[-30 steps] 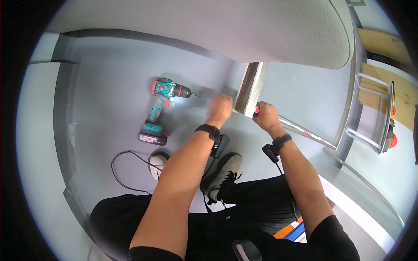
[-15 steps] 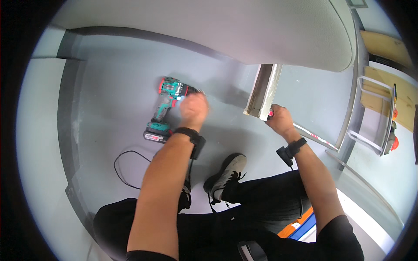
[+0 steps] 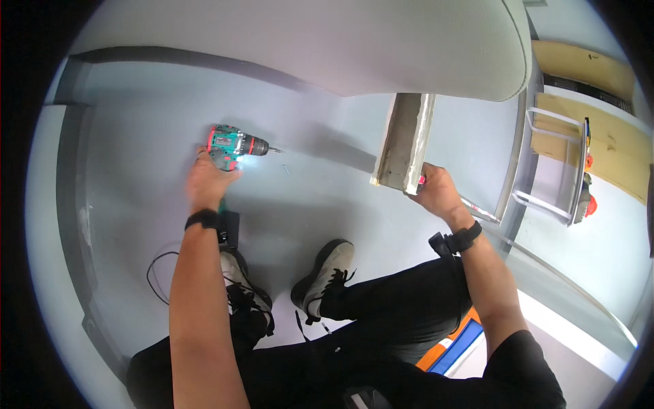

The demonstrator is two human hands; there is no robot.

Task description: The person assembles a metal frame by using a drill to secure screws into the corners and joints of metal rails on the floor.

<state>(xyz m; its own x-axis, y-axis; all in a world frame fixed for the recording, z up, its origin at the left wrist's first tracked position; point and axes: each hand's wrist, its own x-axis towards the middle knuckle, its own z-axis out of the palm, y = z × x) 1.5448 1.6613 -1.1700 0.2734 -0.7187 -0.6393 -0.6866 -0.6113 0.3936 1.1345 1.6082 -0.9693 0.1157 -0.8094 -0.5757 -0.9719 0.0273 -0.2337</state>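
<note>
A teal and black cordless drill (image 3: 227, 143) with red trim lies on its side at the left, its thin bit pointing right and its lamp lit. My left hand (image 3: 208, 180) is closed round its grip; I cannot tell whether the drill is clear of the floor. Just beyond the bit is a small screw (image 3: 286, 169) on the floor. A pale metal channel (image 3: 403, 146) with a rough white edge juts out from under a grey padded panel. Against its near end, my right hand (image 3: 436, 193) is closed, with a small red piece showing between the fingers.
The grey padded panel (image 3: 306, 48) overhangs the far side. A white rack (image 3: 555, 163) with tools stands at the right. A black cable (image 3: 153, 279) loops on the floor (image 3: 354, 211) at the left, near my shoes. Behind my right wrist is a red-and-white strip (image 3: 480, 209).
My left hand has moved left from beside the drill's chuck to its grip and closed on it. The screw shows on the floor now. My right hand stays at the channel's end.
</note>
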